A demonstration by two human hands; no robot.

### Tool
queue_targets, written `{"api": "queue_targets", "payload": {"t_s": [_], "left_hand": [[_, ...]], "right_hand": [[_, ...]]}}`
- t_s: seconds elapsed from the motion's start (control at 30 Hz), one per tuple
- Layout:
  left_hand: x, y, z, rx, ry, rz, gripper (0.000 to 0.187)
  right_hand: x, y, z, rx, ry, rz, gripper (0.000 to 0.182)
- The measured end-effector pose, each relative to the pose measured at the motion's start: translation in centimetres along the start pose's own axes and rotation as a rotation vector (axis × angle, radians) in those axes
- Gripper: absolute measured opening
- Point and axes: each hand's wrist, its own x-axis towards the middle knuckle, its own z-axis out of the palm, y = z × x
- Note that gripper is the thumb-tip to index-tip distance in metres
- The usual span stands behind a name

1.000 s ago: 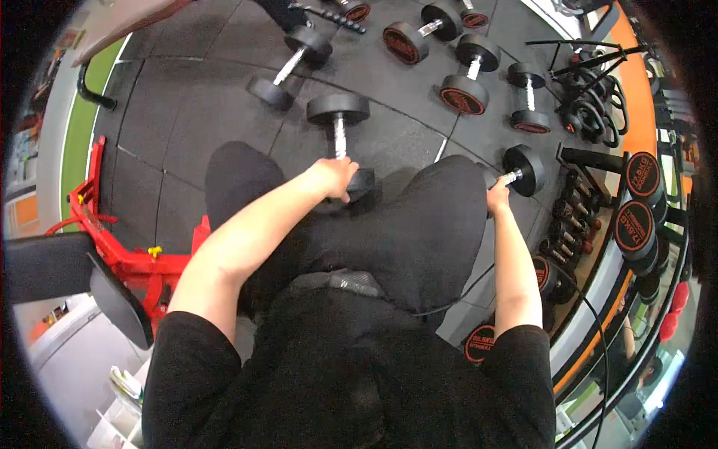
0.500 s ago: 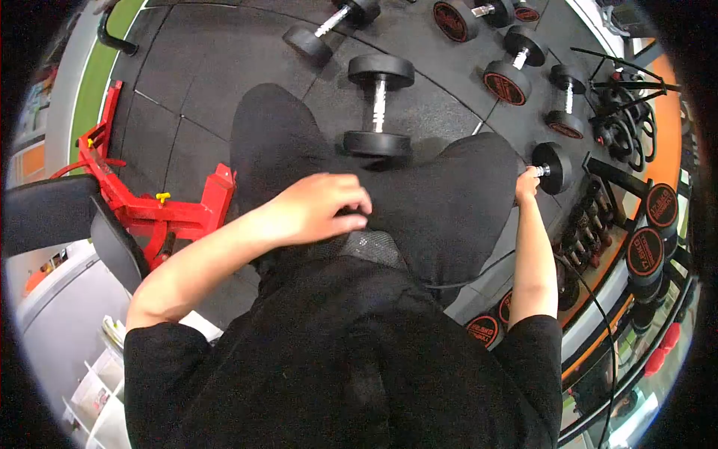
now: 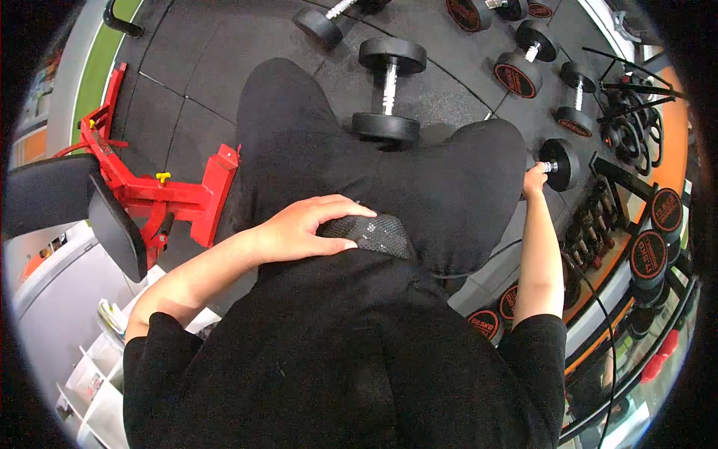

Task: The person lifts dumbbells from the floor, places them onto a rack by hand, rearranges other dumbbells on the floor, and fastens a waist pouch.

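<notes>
My left hand (image 3: 303, 228) lies at my lap, thumb and fingers apart, resting against the edge of a dark mesh-covered item (image 3: 381, 233) with small shiny dots. What that item is I cannot make out; part of it is under the hand and my shirt. Out beside my right knee, my right hand (image 3: 535, 181) is closed around the metal handle of a black dumbbell (image 3: 561, 165). One round head of it shows; the near end is hidden behind my leg. Another black dumbbell (image 3: 389, 90) with a silver handle lies on the floor between my knees.
More dumbbells (image 3: 517, 75) lie on the dark rubber floor (image 3: 194, 60) ahead. A red metal frame (image 3: 168, 196) with a black pad (image 3: 116, 228) stands to the left. At the right are a dumbbell rack (image 3: 628, 183) and a black cable (image 3: 602, 307).
My left hand has opened from a loose curl and settled on the mesh item. My right hand keeps hold of the dumbbell. The view has shifted slightly.
</notes>
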Motion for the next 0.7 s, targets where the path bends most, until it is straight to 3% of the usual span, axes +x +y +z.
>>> {"api": "queue_targets", "payload": {"t_s": [0.1, 0.17, 0.2, 0.27, 0.33, 0.4, 0.53, 0.6, 0.63, 0.67, 0.7], "left_hand": [[-0.1, 0.7, 0.5, 0.029, 0.039, 0.034, 0.067], [-0.1, 2.3, 0.3, 0.092, 0.034, 0.091, 0.093], [-0.1, 2.9, 0.4, 0.092, 0.033, 0.093, 0.093], [-0.4, 4.0, 1.0, 0.381, -0.003, 0.028, 0.112], [-0.7, 4.3, 1.6, 0.369, 0.034, 0.032, 0.114], [-0.7, 4.4, 2.0, 0.34, 0.138, 0.072, 0.109], [-0.8, 4.7, 2.1, 0.329, 0.153, 0.14, 0.098], [-0.9, 5.1, 1.9, 0.515, 0.141, 0.289, 0.079], [-0.9, 5.4, 2.0, 0.527, 0.152, 0.283, 0.052], [-0.8, 5.2, 2.1, 0.563, 0.194, 0.375, 0.039], [-0.8, 5.0, 2.0, 0.636, 0.204, 0.424, 0.035]], "right_hand": [[0.1, 0.2, 0.3, 0.019, -0.011, -0.008, 0.075], [-0.1, 0.3, 0.3, 0.038, 0.005, 0.019, 0.071], [-0.1, 0.4, 0.2, 0.037, 0.006, 0.02, 0.071], [0.1, 0.8, 0.4, 0.122, -0.013, 0.019, 0.07], [0.9, 1.2, 0.7, 0.178, -0.022, 0.069, 0.071], [0.5, 1.0, 0.3, 0.234, -0.028, 0.12, 0.073], [-1.2, 0.5, -0.8, 0.045, -0.078, 0.015, 0.081], [-0.7, 1.1, -0.5, 0.003, -0.072, 0.019, 0.085], [-0.3, 1.2, -0.1, 0.08, -0.074, 0.067, 0.088], [0.4, 1.5, 0.5, 0.157, -0.077, 0.113, 0.091], [1.1, 2.2, 1.1, 0.143, -0.08, 0.137, 0.092]]}}
